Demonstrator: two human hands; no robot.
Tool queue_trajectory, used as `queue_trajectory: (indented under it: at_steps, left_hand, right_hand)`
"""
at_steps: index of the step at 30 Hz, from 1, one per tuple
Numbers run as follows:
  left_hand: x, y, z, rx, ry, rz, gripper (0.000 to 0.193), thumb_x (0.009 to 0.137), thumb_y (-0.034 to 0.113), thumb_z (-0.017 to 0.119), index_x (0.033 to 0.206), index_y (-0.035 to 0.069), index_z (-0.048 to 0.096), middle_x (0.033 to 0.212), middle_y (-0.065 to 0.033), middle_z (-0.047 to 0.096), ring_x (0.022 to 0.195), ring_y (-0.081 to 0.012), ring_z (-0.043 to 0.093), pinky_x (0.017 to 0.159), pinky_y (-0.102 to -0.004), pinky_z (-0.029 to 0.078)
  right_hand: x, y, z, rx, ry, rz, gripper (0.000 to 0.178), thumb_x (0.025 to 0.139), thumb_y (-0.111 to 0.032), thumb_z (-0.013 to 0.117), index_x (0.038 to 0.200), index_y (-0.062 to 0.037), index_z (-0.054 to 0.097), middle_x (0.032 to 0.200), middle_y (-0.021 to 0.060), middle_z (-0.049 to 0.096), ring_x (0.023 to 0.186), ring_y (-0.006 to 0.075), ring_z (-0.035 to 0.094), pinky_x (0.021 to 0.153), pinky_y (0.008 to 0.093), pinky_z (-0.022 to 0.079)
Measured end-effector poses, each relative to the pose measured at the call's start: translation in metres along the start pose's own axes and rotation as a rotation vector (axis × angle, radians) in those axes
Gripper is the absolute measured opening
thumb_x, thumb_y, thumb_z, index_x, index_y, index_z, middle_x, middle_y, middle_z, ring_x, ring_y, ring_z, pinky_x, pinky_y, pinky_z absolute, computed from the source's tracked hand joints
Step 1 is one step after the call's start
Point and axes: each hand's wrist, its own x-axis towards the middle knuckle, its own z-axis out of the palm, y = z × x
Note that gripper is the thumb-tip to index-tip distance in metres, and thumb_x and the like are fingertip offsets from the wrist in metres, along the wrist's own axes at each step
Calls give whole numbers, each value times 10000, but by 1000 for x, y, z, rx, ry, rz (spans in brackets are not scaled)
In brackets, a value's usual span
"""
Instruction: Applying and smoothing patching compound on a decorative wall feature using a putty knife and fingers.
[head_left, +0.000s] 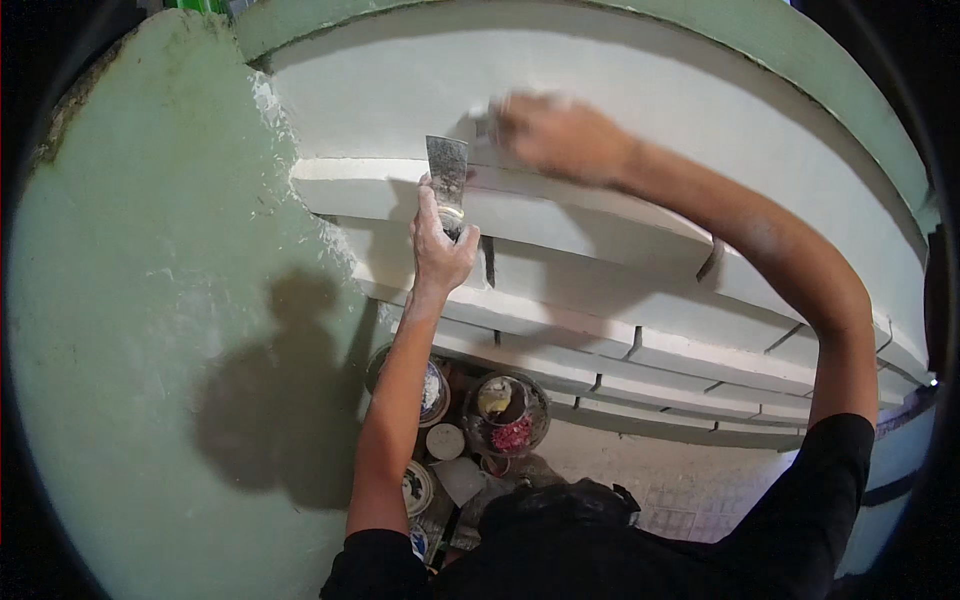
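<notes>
My left hand [442, 250] is closed around the handle of a putty knife [447, 165]. Its wide, stained metal blade points up, close to a ledge on the white wall [370, 95]. Further right and higher, my right hand [550, 135] is smeared by motion, with its fingers curled at the white surface above the ledge. A small greyish edge [484, 127] shows at the fingertips of that hand; its kind cannot be made out.
Stepped white ledges [600, 335] with dark slots run across to the right. A pale green wall [150, 300] stands at left, its border with the white one rough. Below are a bucket [505, 415] with things in it, several tubs and a tiled floor [660, 500].
</notes>
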Motion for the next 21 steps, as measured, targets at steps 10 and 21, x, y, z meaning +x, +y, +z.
queue_trajectory:
  at_steps: [10, 21]
  left_hand:
    - [13, 29, -18, -9, 149, -136, 922, 760, 74, 718, 1484, -137, 188, 1495, -311, 354, 1407, -401, 351, 1186, -441, 240]
    - [24, -7, -33, 40, 221, -9, 582, 692, -128, 578, 1246, -14, 437, 1300, -133, 611, 1131, -307, 572, 999, -399, 401]
  right_hand:
    - [38, -23, -48, 245, -324, 223, 157, 799, -58, 626, 935, -3, 682, 1122, 184, 616, 1072, 350, 629, 836, 426, 582]
    - [-82, -40, -99, 212, -611, 339, 361, 768, 80, 618, 1117, -14, 614, 1183, 161, 563, 1067, 329, 609, 811, 401, 582]
